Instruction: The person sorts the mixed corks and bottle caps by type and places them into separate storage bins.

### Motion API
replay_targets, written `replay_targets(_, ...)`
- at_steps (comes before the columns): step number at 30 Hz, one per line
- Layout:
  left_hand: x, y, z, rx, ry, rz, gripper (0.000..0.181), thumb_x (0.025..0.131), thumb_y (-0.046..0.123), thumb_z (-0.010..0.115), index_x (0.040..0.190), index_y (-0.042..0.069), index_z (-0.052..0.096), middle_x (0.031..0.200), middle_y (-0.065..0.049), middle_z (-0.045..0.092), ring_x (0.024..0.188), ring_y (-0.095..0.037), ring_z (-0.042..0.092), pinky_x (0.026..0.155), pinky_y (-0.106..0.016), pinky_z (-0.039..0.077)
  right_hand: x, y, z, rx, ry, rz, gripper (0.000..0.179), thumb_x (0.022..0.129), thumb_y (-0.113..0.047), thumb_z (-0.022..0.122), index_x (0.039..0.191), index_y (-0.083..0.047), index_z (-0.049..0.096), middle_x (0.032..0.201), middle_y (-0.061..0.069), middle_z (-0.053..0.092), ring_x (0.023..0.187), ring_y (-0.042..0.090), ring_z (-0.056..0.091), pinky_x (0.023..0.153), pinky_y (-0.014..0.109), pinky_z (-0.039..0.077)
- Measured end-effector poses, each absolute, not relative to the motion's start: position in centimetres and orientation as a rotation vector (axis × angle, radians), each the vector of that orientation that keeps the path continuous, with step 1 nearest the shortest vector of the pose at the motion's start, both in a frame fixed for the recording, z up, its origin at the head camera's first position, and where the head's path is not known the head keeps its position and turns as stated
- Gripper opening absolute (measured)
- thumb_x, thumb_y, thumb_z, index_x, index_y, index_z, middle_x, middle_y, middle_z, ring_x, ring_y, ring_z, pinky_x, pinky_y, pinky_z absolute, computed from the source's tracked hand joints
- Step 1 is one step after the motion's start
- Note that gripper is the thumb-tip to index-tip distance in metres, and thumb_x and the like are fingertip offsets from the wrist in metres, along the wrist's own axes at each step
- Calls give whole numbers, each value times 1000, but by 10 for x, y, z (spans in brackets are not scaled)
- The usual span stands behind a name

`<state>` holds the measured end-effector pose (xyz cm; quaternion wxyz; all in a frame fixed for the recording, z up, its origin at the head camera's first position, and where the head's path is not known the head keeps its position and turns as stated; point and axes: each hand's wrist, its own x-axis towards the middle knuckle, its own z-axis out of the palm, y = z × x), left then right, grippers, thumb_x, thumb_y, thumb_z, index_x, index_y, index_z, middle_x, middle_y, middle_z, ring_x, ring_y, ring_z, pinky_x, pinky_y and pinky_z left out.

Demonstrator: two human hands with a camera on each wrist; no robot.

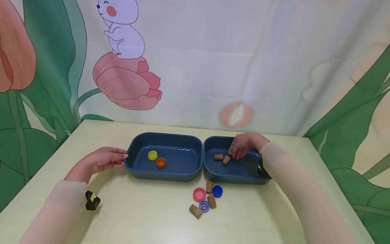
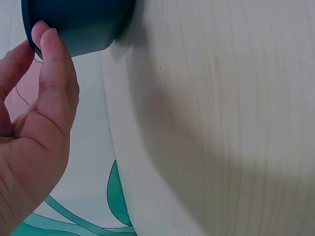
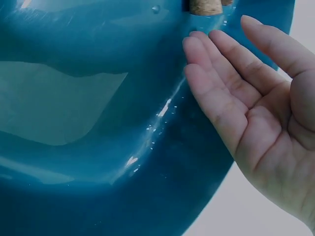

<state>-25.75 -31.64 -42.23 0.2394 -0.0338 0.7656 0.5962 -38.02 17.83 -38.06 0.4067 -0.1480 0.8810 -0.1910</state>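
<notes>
My left hand (image 1: 105,159) touches the outer end of the left navy tray (image 1: 195,174), fingers fairly straight; in the left wrist view its fingertips (image 2: 49,42) lie against the tray's outer wall. A yellow bottle cap (image 1: 152,155) and an orange bottle cap (image 1: 161,163) lie inside this tray. My right hand (image 1: 242,145) reaches over the far rim area into the right navy tray (image 1: 237,179). Its fingers are extended and hold nothing in the right wrist view. Two corks (image 1: 218,157) lie beside its fingertips on the tray floor, one of them a cork (image 3: 205,7) just beyond them.
In front of the trays lie several loose pieces on the table (image 1: 137,213): a pink cap (image 1: 199,194), a blue cap (image 1: 217,191), a purple cap (image 1: 204,206) and corks (image 1: 196,211). A printed curtain (image 1: 195,67) hangs behind the table.
</notes>
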Motion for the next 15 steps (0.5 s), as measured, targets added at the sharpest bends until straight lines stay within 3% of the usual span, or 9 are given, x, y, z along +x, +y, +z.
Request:
replay_targets(10, -258, -318, -422, -93, 2104, 1627, 55, 106, 14, 53, 147, -17, 33, 85, 9, 70, 77, -3, 67, 78, -19, 62, -370, 191, -355, -494, 2335, -645, 44, 107, -18, 47, 141, 10, 53, 130, 26, 65, 117, 33, 68, 104, 41, 57)
replay_targets(15, -257, -317, -422, -92, 2095, 1631, 54, 106, 14, 53, 146, -17, 33, 85, 9, 70, 77, -3, 67, 79, -19, 62, -362, 199, -344, -521, 2415, -768, 43, 106, -18, 51, 137, 11, 56, 125, 25, 67, 101, 18, 70, 96, 36, 60)
